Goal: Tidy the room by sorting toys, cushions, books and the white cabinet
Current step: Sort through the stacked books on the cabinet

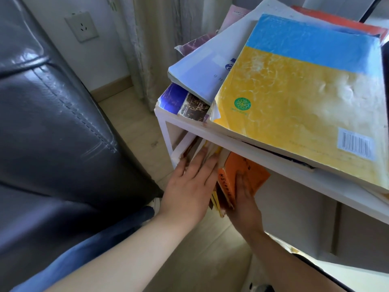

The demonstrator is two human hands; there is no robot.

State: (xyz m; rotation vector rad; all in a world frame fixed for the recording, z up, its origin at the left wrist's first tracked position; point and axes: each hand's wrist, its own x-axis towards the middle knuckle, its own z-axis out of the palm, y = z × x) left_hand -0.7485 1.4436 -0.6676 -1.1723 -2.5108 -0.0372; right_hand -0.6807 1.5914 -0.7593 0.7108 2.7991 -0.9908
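Note:
A white cabinet stands to the right of a sofa. On its top lies a loose pile of books, with a big yellow-and-blue book uppermost and a pale blue-white book under it. In the shelf below stand several upright books, among them an orange book. My left hand lies flat against the left side of these upright books, fingers straight. The palm and straight fingers of my right hand rest on the orange book's cover. The inner ends of the shelved books are hidden under the cabinet top.
A dark leather sofa fills the left side, close to the cabinet. A wall socket and a pale curtain are behind. Wooden floor shows in the narrow gap between sofa and cabinet. My blue-trousered knee is at the bottom left.

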